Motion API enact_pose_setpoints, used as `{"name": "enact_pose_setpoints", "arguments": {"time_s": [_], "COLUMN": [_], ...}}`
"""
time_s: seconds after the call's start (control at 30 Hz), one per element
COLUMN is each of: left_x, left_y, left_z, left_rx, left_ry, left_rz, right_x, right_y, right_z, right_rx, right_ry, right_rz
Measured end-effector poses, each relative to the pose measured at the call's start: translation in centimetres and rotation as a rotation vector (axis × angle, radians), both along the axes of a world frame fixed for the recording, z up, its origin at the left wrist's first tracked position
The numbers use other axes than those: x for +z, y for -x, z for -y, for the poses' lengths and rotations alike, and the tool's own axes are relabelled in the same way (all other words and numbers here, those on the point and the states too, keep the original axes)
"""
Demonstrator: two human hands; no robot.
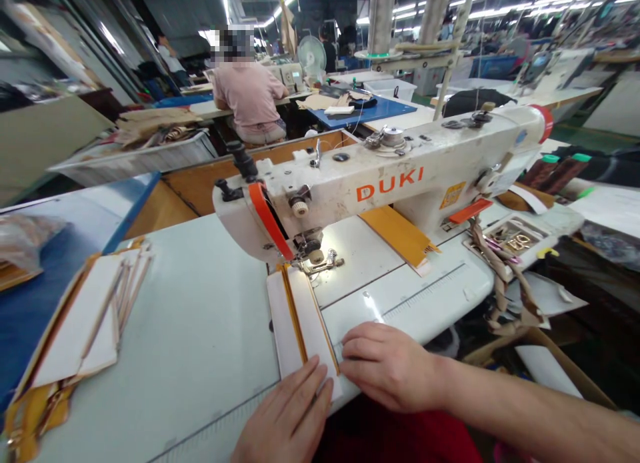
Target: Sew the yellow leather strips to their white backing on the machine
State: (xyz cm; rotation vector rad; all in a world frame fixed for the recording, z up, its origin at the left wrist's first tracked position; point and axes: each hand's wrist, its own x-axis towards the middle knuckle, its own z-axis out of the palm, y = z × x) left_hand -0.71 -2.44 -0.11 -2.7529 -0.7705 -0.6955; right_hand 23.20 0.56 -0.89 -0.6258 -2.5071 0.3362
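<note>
Head view: the white strip [311, 309] looks light, stiffish, best held at six o'clock, where left fingers [296, 388] lie flat; right fingers [364, 349] curl alongside, grip unclear.

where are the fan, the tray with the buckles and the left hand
fan [311, 54]: head view, on its round front
tray [541, 235]: head view, on its rim
left hand [287, 415]: head view, on the back of the hand
</note>
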Motion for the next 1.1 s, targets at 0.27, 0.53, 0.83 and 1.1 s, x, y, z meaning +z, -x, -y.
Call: {"name": "enact_pose_setpoints", "arguments": {"time_s": [0.27,0.53,0.83,1.1], "left_x": [-0.3,-1.3,-0.6,-0.5], "left_y": [0.0,-0.1,-0.2,-0.6], "left_z": [0.3,0.4,0.2,0.2], "left_rx": [-0.002,0.003,-0.003,0.001], "left_ry": [0.015,0.013,0.046,0.034], "left_rz": [0.005,0.087,0.048,0.060], "right_x": [-0.2,-0.2,-0.3,0.7], "right_y": [-0.1,-0.1,-0.2,0.0], "right_z": [-0.1,-0.1,-0.1,0.1], "right_rx": [0.006,0.016,0.017,0.012], "right_ry": [-0.005,0.004,0.014,0.023], "right_rz": [0.006,0.008,0.002,0.021]}}
